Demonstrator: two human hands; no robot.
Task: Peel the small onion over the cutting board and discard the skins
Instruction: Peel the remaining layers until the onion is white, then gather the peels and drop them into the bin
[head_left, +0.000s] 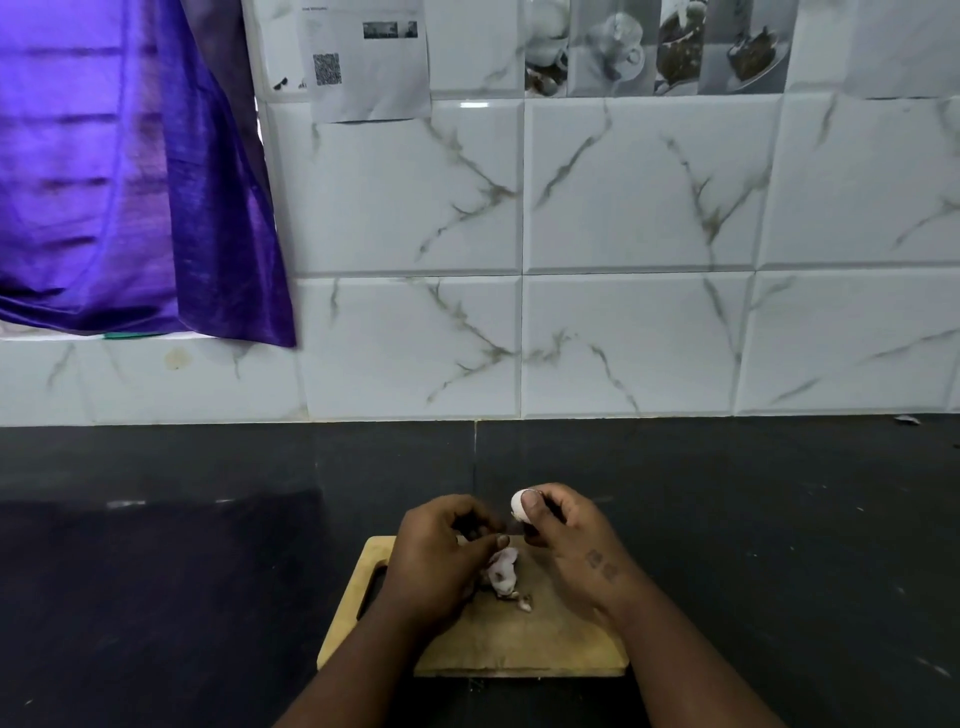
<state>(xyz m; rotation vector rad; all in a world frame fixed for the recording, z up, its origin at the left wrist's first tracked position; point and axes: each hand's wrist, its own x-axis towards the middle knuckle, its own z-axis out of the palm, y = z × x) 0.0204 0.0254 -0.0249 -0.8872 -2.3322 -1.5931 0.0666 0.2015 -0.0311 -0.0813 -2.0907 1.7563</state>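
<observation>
Right hand (558, 525) pinches the small onion (518, 506) above the cutting board (550, 639) so skins (503, 574) drop there, while left hand (441, 551) curls, contents unclear.

Your cutting board (524, 644) lies on the counter (182, 571), near its front edge. Both your hands hover above the board's far half: your left hand (441, 551) to the left, your right hand (566, 540) to the right with the onion (518, 505) pinched at its fingertips. Between them, the skins (503, 574) lie on the board. Behind the counter rises the tiled wall (623, 260); a curtain (130, 182) hangs at its left.
</observation>
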